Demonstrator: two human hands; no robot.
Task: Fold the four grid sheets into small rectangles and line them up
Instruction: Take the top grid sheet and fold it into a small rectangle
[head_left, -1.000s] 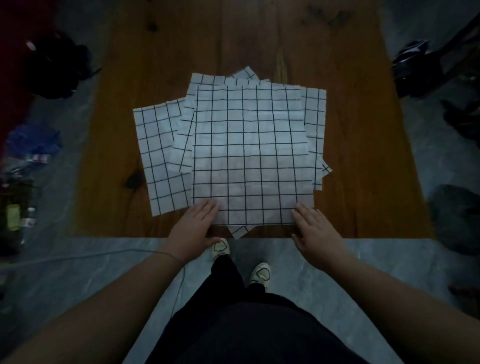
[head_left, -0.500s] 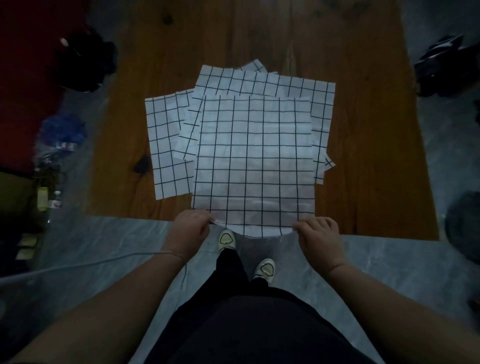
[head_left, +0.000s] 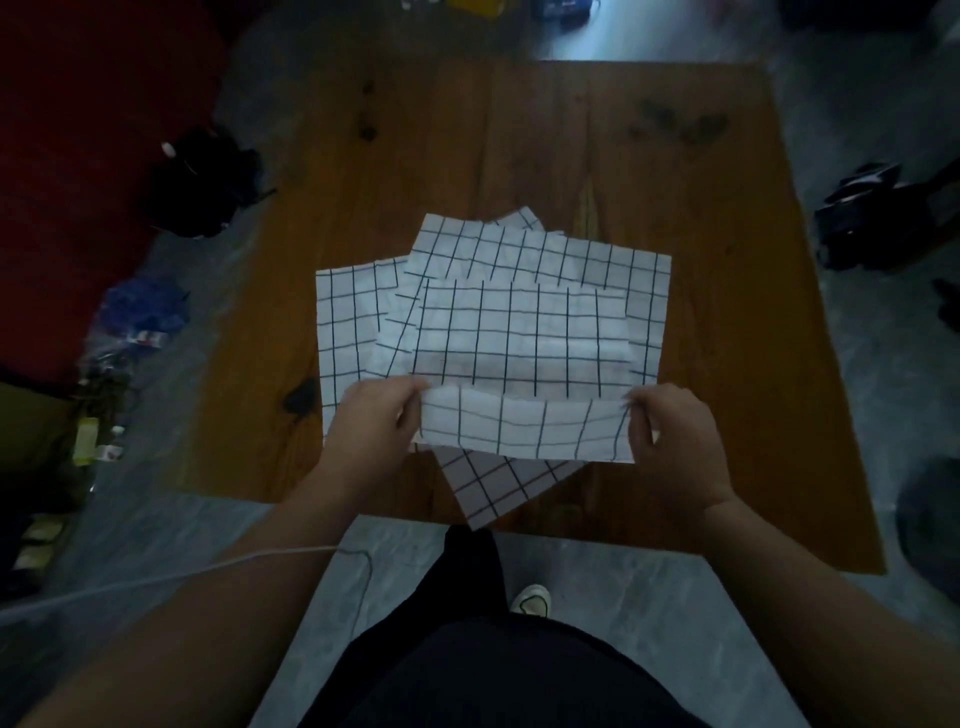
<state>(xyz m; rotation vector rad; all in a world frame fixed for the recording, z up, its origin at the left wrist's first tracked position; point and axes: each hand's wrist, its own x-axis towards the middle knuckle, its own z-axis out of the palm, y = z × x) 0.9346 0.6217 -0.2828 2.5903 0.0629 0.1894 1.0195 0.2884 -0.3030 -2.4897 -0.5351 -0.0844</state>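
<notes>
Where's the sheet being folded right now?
Head view: the top grid sheet lies mid-frame on the other sheets, on the wooden table; the left hand and right hand pinch its lifted near corners.

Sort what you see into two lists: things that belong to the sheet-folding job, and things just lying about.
Job: top sheet, its near edge pinched by left hand and right hand; other sheets under it; table.

Lying about: black bag, blue packet, dark gear, all on the floor.
</notes>
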